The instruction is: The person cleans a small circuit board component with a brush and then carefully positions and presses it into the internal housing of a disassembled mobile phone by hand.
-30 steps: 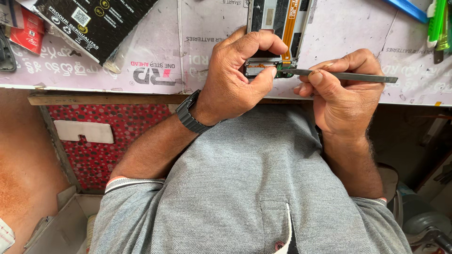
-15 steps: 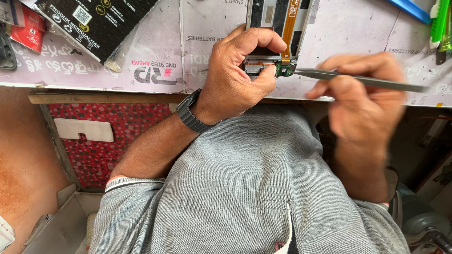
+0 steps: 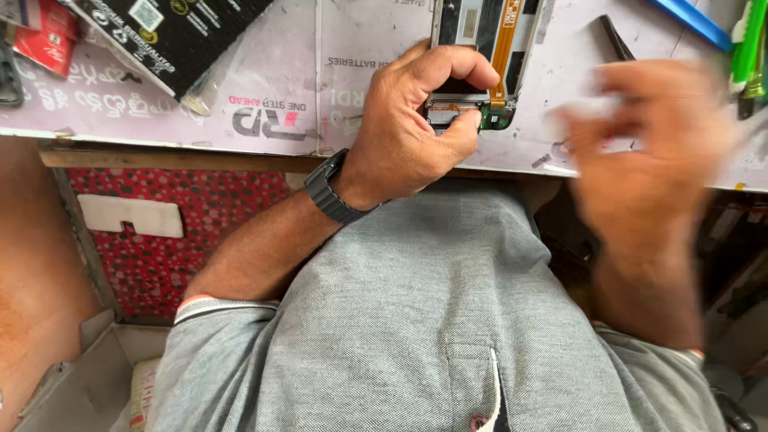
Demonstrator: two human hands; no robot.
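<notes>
My left hand (image 3: 408,136) has its grip clamped on the near end of the opened phone (image 3: 480,48), thumb and forefinger pinching around the small green board (image 3: 496,118) at its bottom edge. The phone lies flat on the bench (image 3: 264,88), running away from me, its orange ribbon (image 3: 504,40) exposed above my fingers. My right hand (image 3: 648,152) hangs just right of the phone, apart from it and too blurred for me to tell whether its grip is open or closed on anything. A black box (image 3: 168,32) sits far left on the bench, and green and blue tools (image 3: 748,40) lie at the far right.
</notes>
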